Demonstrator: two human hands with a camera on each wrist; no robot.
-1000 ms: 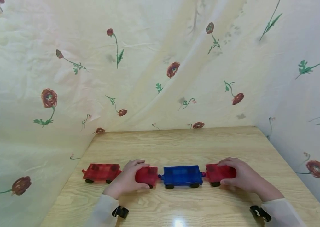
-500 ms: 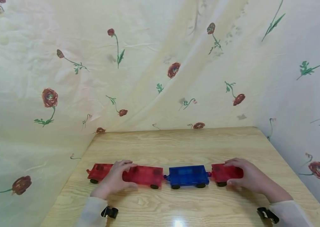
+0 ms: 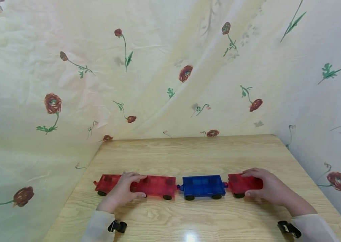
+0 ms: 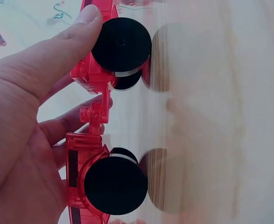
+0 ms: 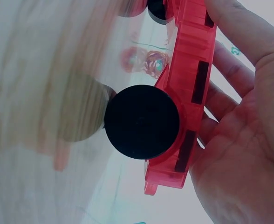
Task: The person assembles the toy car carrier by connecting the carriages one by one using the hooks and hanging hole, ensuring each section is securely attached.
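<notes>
Several toy train cars on black wheels stand in one row on the wooden table. My left hand (image 3: 120,192) spans the joint between the leftmost red toy train car (image 3: 107,181) and the second red toy train car (image 3: 159,185). Its thumb presses the second car's near side beside a wheel, fingers on the far side; the hitch (image 4: 95,114) shows in the left wrist view. A blue toy train car (image 3: 203,186) is coupled to the second car's right. At the row's right end my right hand (image 3: 269,189) grips another red toy train car (image 3: 240,182) between thumb and fingers.
The wooden table (image 3: 188,154) has its back edge against a flowered cloth (image 3: 152,60), which also rises at both sides. Black clips (image 3: 117,226) sit at both wrists, by the white sleeves.
The row of cars has shifted right, with my right hand still holding its end car. My left hand has slid left along the second red car to the joint with the leftmost car.
</notes>
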